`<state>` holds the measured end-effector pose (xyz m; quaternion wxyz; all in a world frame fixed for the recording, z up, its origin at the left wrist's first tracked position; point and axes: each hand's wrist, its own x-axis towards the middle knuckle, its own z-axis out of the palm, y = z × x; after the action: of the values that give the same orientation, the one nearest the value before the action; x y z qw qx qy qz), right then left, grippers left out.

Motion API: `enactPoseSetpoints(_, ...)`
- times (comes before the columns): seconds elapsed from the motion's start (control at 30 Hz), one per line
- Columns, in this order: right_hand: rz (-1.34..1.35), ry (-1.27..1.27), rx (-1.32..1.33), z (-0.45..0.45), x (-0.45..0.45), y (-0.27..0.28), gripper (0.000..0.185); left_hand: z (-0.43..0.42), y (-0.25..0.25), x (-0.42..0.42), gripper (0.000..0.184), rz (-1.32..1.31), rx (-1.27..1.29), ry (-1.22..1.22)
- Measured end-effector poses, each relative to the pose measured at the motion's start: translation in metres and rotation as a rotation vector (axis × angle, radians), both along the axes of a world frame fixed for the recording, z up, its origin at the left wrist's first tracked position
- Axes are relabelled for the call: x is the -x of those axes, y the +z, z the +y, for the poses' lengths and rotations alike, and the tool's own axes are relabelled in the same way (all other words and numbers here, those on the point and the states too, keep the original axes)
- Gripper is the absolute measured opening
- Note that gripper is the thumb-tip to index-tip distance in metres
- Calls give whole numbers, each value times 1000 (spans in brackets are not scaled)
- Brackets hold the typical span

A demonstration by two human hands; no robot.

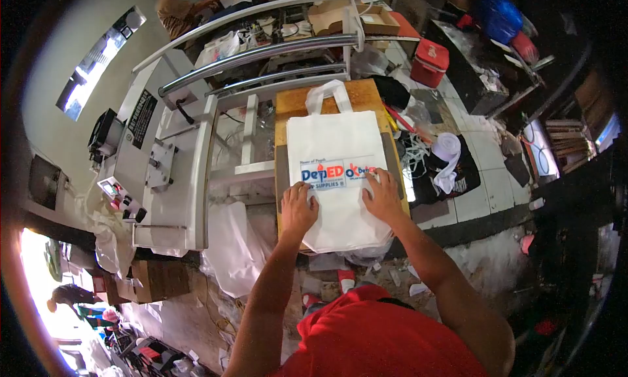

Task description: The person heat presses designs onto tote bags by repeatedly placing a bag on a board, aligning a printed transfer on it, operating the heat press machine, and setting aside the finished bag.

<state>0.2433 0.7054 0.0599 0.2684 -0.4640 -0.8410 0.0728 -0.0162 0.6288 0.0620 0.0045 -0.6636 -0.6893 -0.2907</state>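
Observation:
A white tote bag (335, 141) lies flat on a small wooden-topped stand (364, 92), its handle loop (329, 97) pointing away from me. Across its middle is a print (325, 175) in blue and red with "DepED" and "SUPPLIES", and a second logo to the right. My left hand (298, 210) rests on the bag at the print's lower left, thumb apart from the fingers. On the right side, my right hand (384, 197) lies over the bag with fingers spread, the fingertips touching the edge of the right logo. Neither hand grips anything that I can see.
To the left stands a white machine (147, 161) with metal rollers (261, 53). Beyond it, a person (180, 11) is at a cluttered table. A red cooler box (430, 62) and a white fabric roll (447, 147) are on the right. Cardboard boxes (157, 280) sit at lower left.

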Motion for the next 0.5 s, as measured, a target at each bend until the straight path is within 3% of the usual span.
enactPoseSetpoints(0.5,66,-29,-35,0,0,-9,51,-2,0,-4,42,4,-33,2)
